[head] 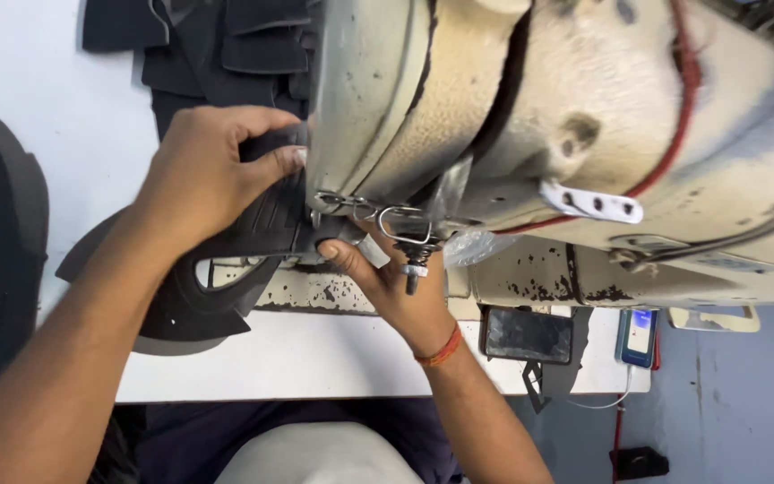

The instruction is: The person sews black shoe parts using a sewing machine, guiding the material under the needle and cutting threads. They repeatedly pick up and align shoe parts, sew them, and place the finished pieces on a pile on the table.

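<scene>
Both hands press a curved black leather piece (257, 229) under the worn cream sewing machine (584, 134) on the white counter (315, 358): left hand (208, 170) gripping its far edge, right hand (387, 278) pinching its near right edge.

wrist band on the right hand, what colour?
Orange-red: a thin band around the wrist of the right hand, seen in the head view.

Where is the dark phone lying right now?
In the head view, the dark phone lies flat on the white table, right of the right hand, just below the sewing machine.
</scene>
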